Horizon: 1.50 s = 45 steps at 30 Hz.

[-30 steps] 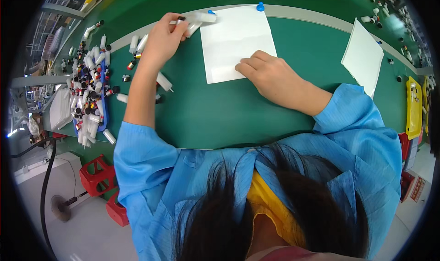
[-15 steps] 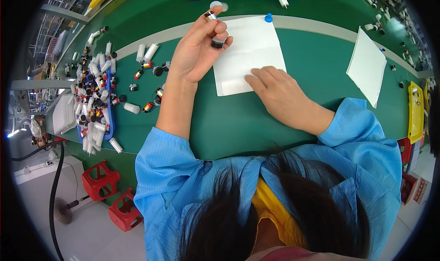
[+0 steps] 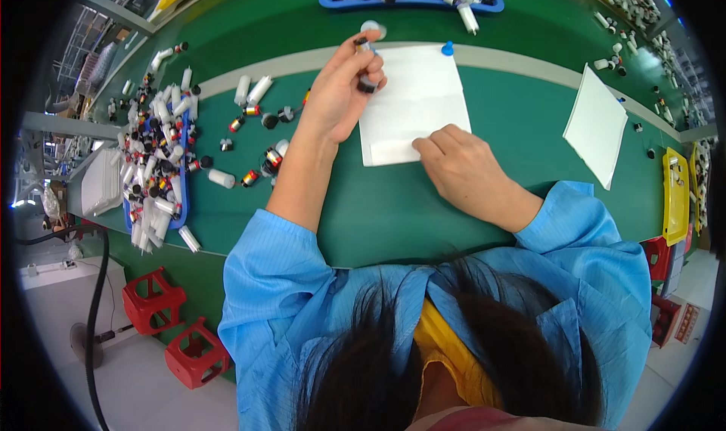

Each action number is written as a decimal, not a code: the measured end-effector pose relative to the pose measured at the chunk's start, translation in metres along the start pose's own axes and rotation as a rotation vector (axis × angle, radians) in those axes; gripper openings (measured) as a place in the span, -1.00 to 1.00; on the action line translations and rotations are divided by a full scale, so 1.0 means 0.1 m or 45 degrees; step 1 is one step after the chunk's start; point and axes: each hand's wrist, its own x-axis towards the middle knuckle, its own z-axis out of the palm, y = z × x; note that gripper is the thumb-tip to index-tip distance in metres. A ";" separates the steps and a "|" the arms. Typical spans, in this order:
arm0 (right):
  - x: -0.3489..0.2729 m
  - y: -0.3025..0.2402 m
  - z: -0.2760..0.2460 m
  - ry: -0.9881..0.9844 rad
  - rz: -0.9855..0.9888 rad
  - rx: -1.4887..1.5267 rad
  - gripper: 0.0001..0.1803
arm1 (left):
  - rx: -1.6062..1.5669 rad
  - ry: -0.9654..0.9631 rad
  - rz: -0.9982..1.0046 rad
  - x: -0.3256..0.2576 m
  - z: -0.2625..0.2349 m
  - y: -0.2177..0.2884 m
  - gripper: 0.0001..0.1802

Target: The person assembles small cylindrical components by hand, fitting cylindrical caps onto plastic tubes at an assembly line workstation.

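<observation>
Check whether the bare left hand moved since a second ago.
Yes: the left hand moved right, nearer the blue knobbed pin atop the middle white paper sheet.

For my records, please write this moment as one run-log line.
left hand: holding small parts | right hand: over white sheet, lower right | blue peg: sheet's upper right corner

I am seeing a blue, finely striped jacket with loose sleeves; a yellow garment is showing underneath.
</observation>
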 end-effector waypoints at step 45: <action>0.86 0.48 -0.01 0.224 0.695 2.233 -0.60 | -0.305 -0.291 -0.023 -0.12 0.14 -0.08 -0.59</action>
